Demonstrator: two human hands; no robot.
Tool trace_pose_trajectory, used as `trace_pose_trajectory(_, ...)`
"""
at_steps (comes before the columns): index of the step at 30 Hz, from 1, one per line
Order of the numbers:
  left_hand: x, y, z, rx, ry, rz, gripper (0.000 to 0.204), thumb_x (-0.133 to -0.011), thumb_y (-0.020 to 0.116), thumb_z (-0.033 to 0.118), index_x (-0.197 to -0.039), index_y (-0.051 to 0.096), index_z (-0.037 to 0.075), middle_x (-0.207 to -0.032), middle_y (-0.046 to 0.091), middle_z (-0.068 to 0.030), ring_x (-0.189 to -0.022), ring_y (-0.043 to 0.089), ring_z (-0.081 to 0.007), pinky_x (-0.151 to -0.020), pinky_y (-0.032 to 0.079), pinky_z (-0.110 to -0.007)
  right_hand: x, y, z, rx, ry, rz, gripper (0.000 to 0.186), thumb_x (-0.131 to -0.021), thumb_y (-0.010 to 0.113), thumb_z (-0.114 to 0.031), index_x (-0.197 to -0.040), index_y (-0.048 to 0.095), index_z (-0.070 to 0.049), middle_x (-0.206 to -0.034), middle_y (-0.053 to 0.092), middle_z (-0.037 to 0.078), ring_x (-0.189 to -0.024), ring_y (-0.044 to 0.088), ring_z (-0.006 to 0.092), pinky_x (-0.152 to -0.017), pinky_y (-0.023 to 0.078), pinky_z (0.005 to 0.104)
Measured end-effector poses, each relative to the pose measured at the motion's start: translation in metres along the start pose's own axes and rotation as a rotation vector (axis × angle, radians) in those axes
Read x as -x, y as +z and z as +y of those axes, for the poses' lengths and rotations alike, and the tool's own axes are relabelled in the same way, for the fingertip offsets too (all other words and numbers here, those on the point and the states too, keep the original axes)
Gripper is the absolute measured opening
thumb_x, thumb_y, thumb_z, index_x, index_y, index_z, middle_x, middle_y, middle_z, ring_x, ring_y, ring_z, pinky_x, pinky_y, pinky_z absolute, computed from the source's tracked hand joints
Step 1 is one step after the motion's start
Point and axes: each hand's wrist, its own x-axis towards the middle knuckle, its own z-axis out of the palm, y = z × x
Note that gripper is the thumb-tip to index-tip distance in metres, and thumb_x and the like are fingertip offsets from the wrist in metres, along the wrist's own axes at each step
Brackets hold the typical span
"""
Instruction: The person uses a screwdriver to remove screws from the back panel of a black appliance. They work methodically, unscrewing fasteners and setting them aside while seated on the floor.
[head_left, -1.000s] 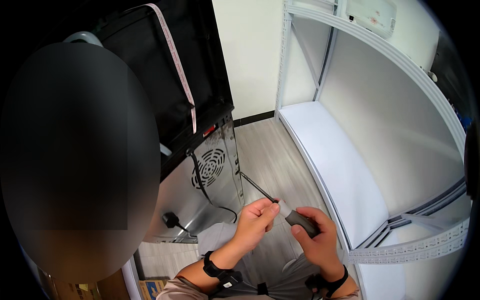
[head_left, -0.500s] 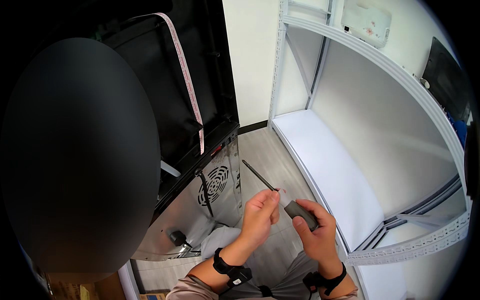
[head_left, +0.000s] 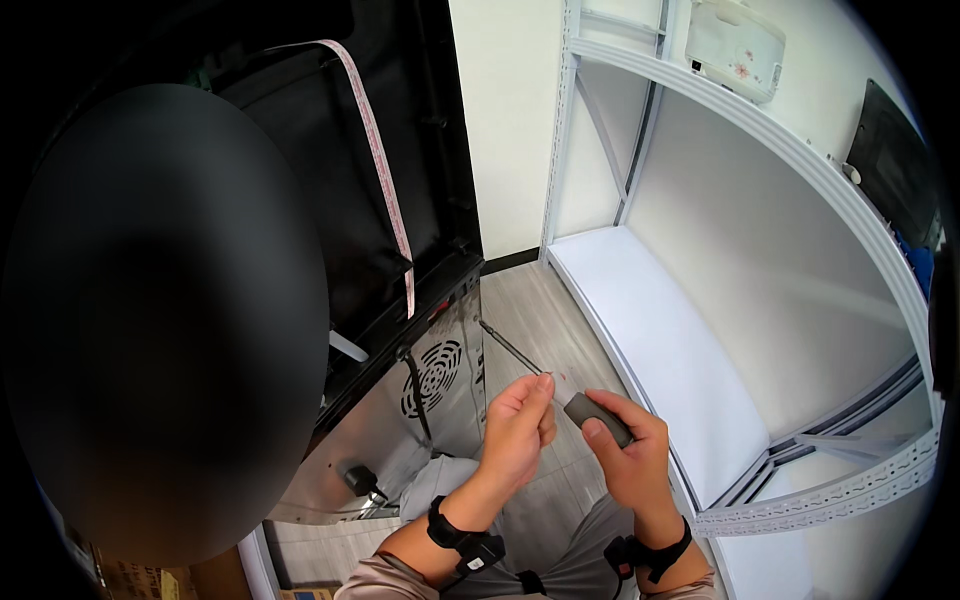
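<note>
Black plastic housing (head_left: 430, 170) with a flat pink-and-white ribbon (head_left: 377, 150) down it stands at left, above a silvery metal panel (head_left: 395, 445) with a round slotted vent. From where I stand, the left hand (head_left: 517, 430) pinches the thin dark shaft of a grey-handled screwdriver (head_left: 513, 348), its tip by the panel's right edge; contact I can't confirm. The right hand (head_left: 640, 465) wraps the handle, near a white metal shelf (head_left: 690, 370). Pushing off-line could make the tip skid, scratching the panel.
</note>
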Motion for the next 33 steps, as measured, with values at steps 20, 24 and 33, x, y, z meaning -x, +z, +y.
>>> trace_pose_trajectory(20,-0.007,0.0,-0.006,0.064,0.023,0.008,0.024,-0.101,0.053,0.03,-0.097,0.058,0.007,-0.063,0.031,0.0083,-0.052,0.025,-0.0044,-0.047,0.023,-0.022,-0.011,-0.007,-0.002,-0.028,0.075,-0.049,0.029,-0.088,0.069,-0.01,-0.113,0.066,0.004,-0.091,0.071,0.008,-0.079,0.061,0.0095,-0.07,0.049,0.0241)
trace_pose_trajectory(24,-0.008,-0.001,-0.007,0.062,0.021,-0.027,0.024,-0.101,0.053,0.03,-0.099,0.059,0.006,-0.064,0.033,0.0079,-0.053,0.026,-0.0046,-0.048,0.023,-0.022,-0.01,-0.009,-0.002,-0.053,0.092,-0.029,0.029,-0.088,0.07,-0.01,-0.113,0.066,0.004,-0.092,0.071,0.008,-0.08,0.062,0.0098,-0.071,0.05,0.0243)
trace_pose_trajectory(33,-0.009,0.001,-0.005,0.057,0.02,-0.009,0.025,-0.101,0.053,0.029,-0.099,0.058,0.005,-0.066,0.035,0.0072,-0.054,0.027,-0.0048,-0.049,0.025,-0.022,-0.015,-0.013,-0.01,-0.036,0.118,-0.075,0.03,-0.088,0.069,-0.01,-0.114,0.066,0.004,-0.094,0.071,0.01,-0.083,0.063,0.0102,-0.072,0.05,0.0246)
